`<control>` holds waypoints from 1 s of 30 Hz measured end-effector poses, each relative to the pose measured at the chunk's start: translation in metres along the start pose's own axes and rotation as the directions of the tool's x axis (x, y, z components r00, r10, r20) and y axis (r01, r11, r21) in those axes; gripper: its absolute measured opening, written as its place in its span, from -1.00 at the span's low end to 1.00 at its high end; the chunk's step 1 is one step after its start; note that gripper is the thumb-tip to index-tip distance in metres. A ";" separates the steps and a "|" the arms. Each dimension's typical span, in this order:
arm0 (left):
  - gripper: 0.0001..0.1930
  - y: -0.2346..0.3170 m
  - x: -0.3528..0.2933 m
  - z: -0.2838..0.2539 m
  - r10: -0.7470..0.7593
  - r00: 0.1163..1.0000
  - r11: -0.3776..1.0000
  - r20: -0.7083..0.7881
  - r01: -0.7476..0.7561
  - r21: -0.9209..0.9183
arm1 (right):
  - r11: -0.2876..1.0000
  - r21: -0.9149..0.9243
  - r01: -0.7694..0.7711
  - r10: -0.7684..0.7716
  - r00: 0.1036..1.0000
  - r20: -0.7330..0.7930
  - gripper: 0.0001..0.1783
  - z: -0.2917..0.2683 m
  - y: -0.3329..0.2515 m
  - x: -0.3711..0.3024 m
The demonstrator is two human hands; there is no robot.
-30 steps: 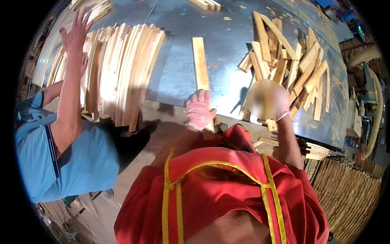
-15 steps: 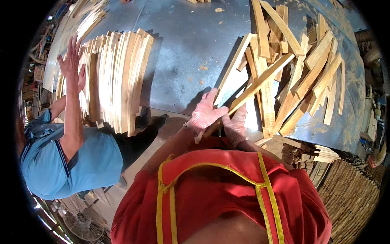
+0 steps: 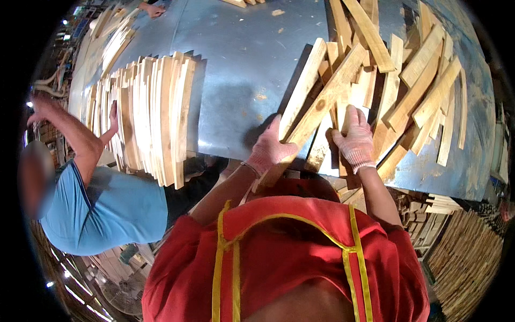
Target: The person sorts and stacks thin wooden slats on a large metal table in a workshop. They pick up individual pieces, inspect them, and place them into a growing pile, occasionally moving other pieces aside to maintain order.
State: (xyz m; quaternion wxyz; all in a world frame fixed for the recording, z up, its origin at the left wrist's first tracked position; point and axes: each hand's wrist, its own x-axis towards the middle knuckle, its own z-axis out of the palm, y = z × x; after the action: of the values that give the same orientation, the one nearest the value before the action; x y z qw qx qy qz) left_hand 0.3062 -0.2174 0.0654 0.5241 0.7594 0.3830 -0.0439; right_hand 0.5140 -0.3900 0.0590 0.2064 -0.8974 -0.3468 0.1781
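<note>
My left hand (image 3: 271, 149), in a pale pinkish knit glove, is closed around a long wooden slat (image 3: 326, 101), its thumb across the top face. That slat slants from near my body up to the right over the pile. Another slat (image 3: 304, 80) leans alongside, by the left fingertips. My right hand (image 3: 355, 140), gloved too, rests on slats at the near edge of the pile, thumb and fingers apart. The palm hides whatever lies beneath it.
Loose slats (image 3: 413, 96) lie jumbled on the right of the metal table (image 3: 236, 80). A row of slats (image 3: 155, 118) stands packed at left, beside a co-worker in a blue shirt (image 3: 118, 214). Another person's hand (image 3: 153, 9) shows far off. Stacked wood (image 3: 466, 263) is at lower right.
My right hand has moved right, off the held slat and onto the pile. The held slat has turned its broad face upward. The co-worker's arm has swung away from the row.
</note>
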 end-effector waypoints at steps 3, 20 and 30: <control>-0.23 -0.003 -0.028 -0.022 0.069 0.992 0.833 0.110 0.003 -0.554 | 0.996 0.073 -0.044 0.046 0.999 -0.018 -0.16 -0.013 -0.002 -0.002; -0.23 -0.138 -0.048 -0.127 -0.133 0.941 0.785 -0.310 0.291 0.547 | 0.248 0.849 -0.466 -0.118 0.856 0.504 -0.45 0.142 -0.186 -0.071; 0.02 -0.130 -0.051 -0.151 -0.188 0.973 0.884 -0.134 0.227 0.409 | 0.838 0.530 0.132 -0.503 0.564 0.655 -0.42 0.169 -0.240 -0.077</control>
State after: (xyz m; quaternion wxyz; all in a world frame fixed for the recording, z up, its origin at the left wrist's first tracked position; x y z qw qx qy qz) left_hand 0.1379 -0.0991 0.0580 0.3220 0.8106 0.4666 -0.1470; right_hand 0.2503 -0.2401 0.0476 0.2556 -0.5845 -0.5133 0.5741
